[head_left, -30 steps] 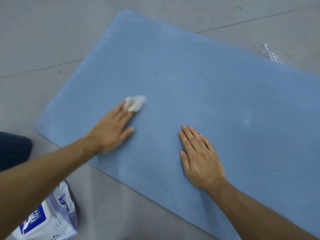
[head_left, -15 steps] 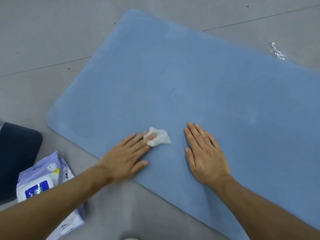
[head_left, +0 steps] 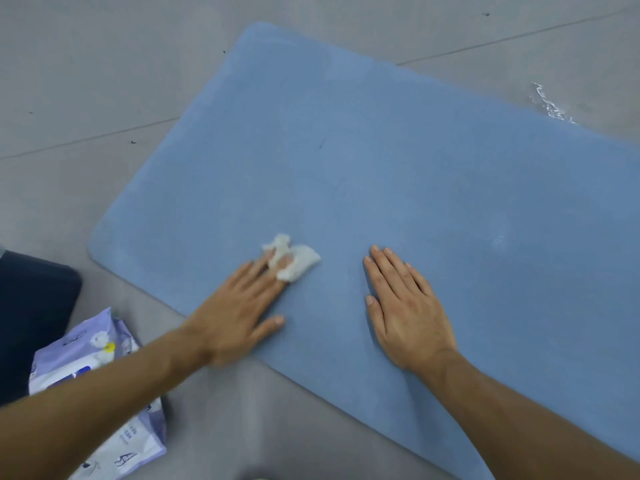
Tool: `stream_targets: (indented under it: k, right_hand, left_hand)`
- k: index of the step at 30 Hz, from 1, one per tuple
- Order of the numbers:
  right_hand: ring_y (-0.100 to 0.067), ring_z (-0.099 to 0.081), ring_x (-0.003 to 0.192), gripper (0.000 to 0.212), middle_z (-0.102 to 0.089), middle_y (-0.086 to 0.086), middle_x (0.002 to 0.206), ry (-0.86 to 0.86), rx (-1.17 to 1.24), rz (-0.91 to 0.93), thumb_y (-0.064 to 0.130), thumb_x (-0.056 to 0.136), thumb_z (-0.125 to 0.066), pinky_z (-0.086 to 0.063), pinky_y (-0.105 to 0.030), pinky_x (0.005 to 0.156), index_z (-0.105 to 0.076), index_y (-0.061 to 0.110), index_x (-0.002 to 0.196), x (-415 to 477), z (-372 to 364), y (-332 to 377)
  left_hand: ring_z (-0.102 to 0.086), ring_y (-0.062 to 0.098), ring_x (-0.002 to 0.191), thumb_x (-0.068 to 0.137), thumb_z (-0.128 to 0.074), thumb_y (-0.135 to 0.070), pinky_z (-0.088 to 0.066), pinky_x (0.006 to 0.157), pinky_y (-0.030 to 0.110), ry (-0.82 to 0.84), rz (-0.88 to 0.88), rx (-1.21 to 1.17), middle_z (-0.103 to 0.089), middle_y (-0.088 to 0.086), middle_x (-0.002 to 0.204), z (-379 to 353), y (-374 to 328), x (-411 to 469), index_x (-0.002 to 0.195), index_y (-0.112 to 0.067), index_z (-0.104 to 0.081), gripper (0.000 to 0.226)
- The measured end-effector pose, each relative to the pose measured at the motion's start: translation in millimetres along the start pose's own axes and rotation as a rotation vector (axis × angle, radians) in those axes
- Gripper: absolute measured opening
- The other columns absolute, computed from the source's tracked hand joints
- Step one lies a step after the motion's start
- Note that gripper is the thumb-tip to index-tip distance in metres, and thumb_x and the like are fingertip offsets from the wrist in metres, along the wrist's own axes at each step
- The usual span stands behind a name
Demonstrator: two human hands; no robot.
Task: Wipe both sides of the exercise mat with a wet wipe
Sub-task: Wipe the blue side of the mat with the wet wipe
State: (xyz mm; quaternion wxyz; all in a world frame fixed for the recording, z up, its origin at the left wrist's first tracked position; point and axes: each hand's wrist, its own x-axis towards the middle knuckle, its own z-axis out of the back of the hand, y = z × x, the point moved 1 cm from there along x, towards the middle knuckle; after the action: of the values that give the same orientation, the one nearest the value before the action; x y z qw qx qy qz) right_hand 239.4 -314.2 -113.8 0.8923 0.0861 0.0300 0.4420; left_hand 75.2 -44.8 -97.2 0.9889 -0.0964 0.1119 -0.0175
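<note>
One soft pack of wipes (head_left: pixel 90 353) lies on the grey floor (head_left: pixel 86 81) at lower left, half hidden by the left forearm (whether any wipes are inside cannot be seen). One blue exercise mat (head_left: pixel 433 168) lies flat on the floor. One crumpled white wet wipe (head_left: pixel 302 259) sits on the mat near its near edge, under the straight fingertips of the left hand (head_left: pixel 239 313), which presses it down. The right hand (head_left: pixel 405 310) rests flat on the mat just beside it, fingers extended, holding nothing.
</note>
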Motion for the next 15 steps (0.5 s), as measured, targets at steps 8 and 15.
stream_targets:
  k: [8,15]
  right_hand:
    - [-0.015,-0.015,0.159,0.058,-0.022,-0.001,0.171,-0.001,-0.007,0.012,0.034,0.108,-0.031,-0.018,-0.040,0.128,-0.033,0.013,0.162,0,0,0]
    - [-0.015,-0.017,0.159,0.058,-0.024,-0.002,0.171,-0.014,0.005,0.011,0.033,0.107,-0.034,-0.020,-0.041,0.128,-0.034,0.013,0.161,0,0,-1]
  left_hand:
    - [-0.010,0.026,0.160,0.106,-0.032,-0.062,-0.018,0.121,0.050,0.082,-0.254,0.129,-0.012,-0.001,0.173,-19,-94,-50,0.164,-0.015,-0.026,0.075]
    - [-0.008,0.017,0.160,0.108,-0.024,-0.059,-0.010,0.127,0.038,0.002,-0.033,0.044,-0.014,0.001,0.171,-12,-11,-26,0.166,-0.021,-0.009,0.070]
